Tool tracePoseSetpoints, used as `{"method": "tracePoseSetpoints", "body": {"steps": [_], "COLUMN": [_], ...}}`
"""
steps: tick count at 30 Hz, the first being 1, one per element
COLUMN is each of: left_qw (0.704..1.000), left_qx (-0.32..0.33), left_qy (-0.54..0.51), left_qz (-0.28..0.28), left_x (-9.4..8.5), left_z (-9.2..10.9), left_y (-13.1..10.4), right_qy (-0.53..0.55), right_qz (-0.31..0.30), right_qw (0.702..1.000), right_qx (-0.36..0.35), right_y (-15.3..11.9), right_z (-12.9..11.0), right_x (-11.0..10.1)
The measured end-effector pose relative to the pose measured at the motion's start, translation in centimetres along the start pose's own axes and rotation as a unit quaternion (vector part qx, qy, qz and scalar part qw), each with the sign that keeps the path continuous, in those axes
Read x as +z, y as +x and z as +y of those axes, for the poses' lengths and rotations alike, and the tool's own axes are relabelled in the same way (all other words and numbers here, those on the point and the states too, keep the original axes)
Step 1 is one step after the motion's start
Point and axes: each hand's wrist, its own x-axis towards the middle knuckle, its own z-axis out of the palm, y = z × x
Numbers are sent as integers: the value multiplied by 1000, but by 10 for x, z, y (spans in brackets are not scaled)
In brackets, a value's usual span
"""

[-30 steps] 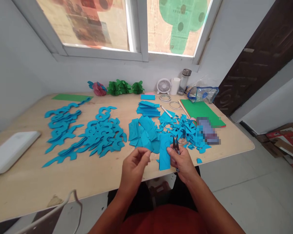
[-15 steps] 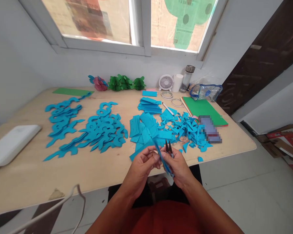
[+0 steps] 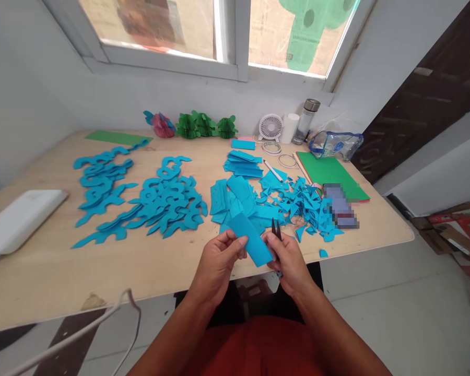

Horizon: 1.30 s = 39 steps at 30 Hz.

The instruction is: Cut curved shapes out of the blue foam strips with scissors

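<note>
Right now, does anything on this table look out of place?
Yes, mildly: one small blue scrap lies apart from the scrap pile, near the table's front edge; a brownish patch further left might be wear.

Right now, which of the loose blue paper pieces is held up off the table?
The plain rectangle pinched in the left hand, beside the scissors in the right hand; the other loose blue pieces lie on the table.

And here's the blue paper point(image 3: 251, 241), a smooth oblong slanting over the surface's point(image 3: 152, 263) near edge, pinched by the left hand point(image 3: 218, 263), with the scissors point(image 3: 278, 231) just beside it in the right hand point(image 3: 293, 261), dark pointed blades slightly parted, tips aimed forward!
</note>
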Motion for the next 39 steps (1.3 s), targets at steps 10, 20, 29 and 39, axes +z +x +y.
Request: {"method": "tracePoseSetpoints", "body": {"steps": [10,20,29,39], "left_qw": [985,990,982,993], "left_qx": [-3,18,5,13], "left_qy": [163,138,188,115], "left_qz": [-49,-34,-37,2], "left_x": [-5,-4,-1,2], "left_z": [-3,-2,-2,4], "left_y": [-8,-6,-8,-3], "right_qy": [-153,-171,-182,-89], "right_qz": [-29,-31,-22,-6], "right_qw": [982,977,973,989], "right_qx": [-103,-123,-141,-117], "right_y": [-2,-1,0,1], "right_z": [-2,-2,-3,-5], "right_x": [-5,-7,-7,-2]}}
